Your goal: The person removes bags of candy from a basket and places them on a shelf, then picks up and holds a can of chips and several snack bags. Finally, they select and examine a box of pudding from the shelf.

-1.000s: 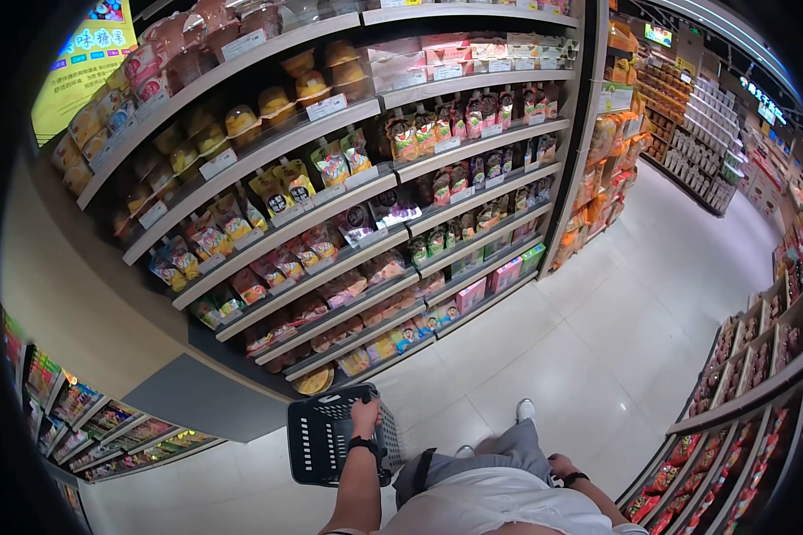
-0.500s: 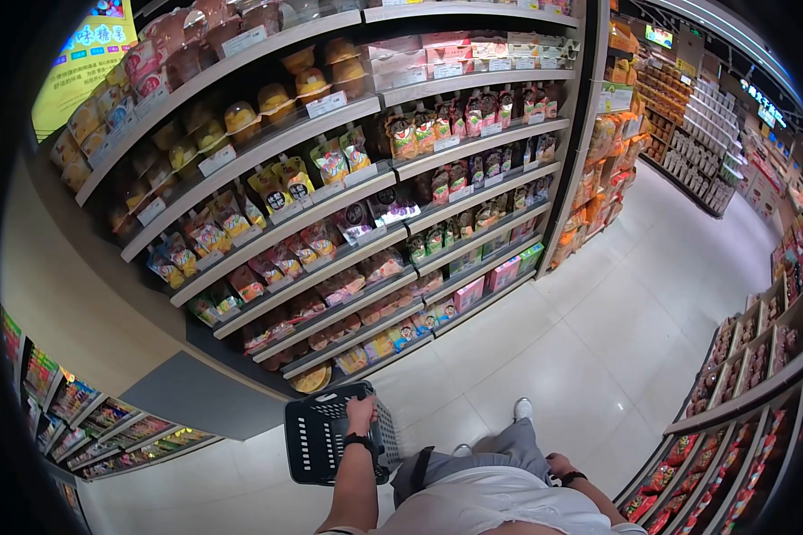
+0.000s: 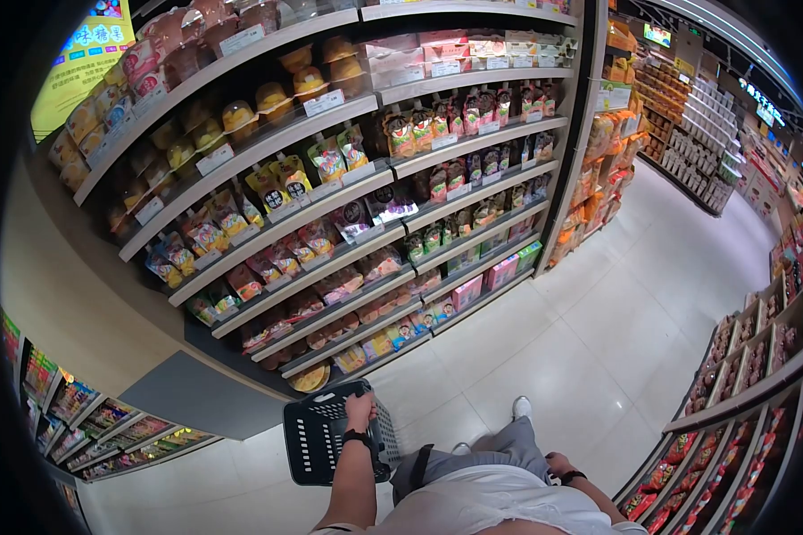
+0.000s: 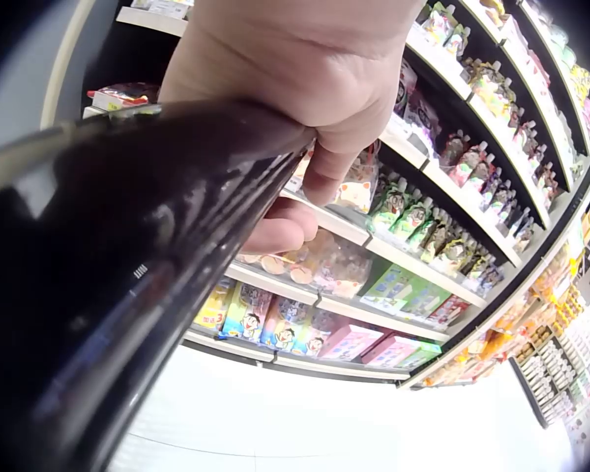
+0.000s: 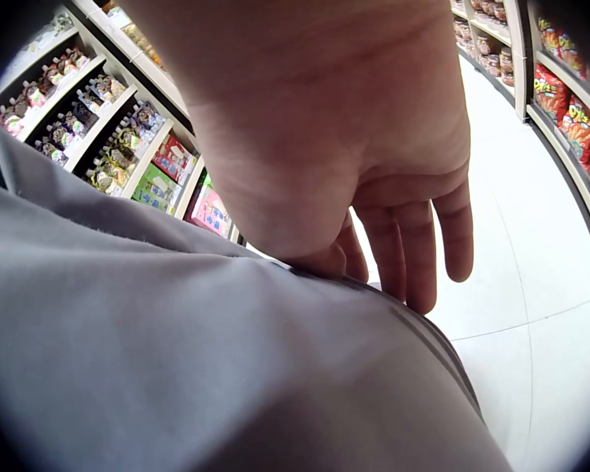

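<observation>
Firmly, left hand [image 3: 360,412] fingers [image 4: 326,162] grip the basket handle [image 4: 192,147].

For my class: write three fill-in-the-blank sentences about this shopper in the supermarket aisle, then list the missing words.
1. The left hand grips the handle of a dark shopping ____.
2. The right hand hangs beside the grey clothing, fingers relaxed, holding ____.
3. The white shoe stands on the pale tiled ____.
Missing words: basket; nothing; floor.
</observation>
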Demonstrator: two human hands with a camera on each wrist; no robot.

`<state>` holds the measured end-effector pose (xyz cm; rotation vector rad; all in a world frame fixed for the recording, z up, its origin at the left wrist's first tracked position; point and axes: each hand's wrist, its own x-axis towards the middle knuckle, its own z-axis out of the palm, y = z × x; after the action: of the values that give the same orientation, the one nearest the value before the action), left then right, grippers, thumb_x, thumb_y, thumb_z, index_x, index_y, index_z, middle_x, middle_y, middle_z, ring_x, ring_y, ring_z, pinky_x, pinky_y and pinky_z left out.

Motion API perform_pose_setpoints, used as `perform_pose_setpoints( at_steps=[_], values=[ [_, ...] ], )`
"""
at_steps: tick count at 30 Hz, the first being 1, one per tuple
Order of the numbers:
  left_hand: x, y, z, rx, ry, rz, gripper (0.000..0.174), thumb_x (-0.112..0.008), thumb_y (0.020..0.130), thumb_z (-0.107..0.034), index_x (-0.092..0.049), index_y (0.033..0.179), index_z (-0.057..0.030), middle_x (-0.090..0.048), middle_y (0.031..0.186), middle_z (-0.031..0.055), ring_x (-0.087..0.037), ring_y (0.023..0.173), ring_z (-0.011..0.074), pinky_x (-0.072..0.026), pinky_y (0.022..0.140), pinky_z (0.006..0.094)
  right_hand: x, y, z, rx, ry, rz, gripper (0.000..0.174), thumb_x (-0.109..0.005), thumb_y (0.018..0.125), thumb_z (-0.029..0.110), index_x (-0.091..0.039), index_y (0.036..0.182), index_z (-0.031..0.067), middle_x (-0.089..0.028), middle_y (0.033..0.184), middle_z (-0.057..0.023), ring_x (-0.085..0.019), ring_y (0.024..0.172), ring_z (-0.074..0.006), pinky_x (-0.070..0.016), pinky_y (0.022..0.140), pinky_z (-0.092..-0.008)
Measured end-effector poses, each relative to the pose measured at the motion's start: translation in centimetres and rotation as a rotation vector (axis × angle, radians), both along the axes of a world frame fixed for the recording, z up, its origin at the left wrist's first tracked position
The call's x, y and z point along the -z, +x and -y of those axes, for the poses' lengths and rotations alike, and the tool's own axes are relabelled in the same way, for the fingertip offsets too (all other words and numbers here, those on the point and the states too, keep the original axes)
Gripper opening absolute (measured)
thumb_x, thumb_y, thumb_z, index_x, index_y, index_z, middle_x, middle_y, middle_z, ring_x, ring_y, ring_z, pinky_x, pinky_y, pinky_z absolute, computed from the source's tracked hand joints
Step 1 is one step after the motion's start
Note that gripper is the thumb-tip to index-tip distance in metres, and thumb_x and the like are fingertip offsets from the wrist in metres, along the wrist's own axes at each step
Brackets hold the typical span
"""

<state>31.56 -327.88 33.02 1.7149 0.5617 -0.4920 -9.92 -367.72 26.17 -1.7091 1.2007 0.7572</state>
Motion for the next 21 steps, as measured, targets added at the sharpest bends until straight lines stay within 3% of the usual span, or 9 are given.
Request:
perform_pose_setpoints(
  at_steps=[2, 21],
  values=[
    [-0.1, -0.1, 0.1, -0.02, 0.001, 0.002, 0.016, -0.066, 0.09, -0.013, -0.056, 0.09, -0.0004, -0.058, 0.066, 0.0056, -0.053, 0.046, 0.0145, -0.0445, 0.039, 0.0301, 0.4, -0.2, 0.0, 0.028, 0.006, 0.014, 0.038, -0.055, 0.09, 0.024, -0.064, 0.121, 0.0038, -0.072, 0.103, -0.0123, -0.074, 0.079, -0.0232, -0.0573, 0.061, -0.0362],
    [0.1, -0.4, -0.3, -0.003, 0.028, 0.019, 0.033, -0.068, 0.087, -0.016, -0.057, 0.11, 0.0056, -0.061, 0.069, 0.0073, -0.057, 0.05, 0.0149, -0.0462, 0.042, 0.0304, 1.5, -0.3, 0.5, 0.032, 0.015, 0.033, 0.045, -0.066, 0.085, 0.033, -0.065, 0.115, -0.0005, -0.073, 0.094, -0.0122, -0.073, 0.079, -0.0216, -0.0568, 0.062, -0.0348]
  ],
)
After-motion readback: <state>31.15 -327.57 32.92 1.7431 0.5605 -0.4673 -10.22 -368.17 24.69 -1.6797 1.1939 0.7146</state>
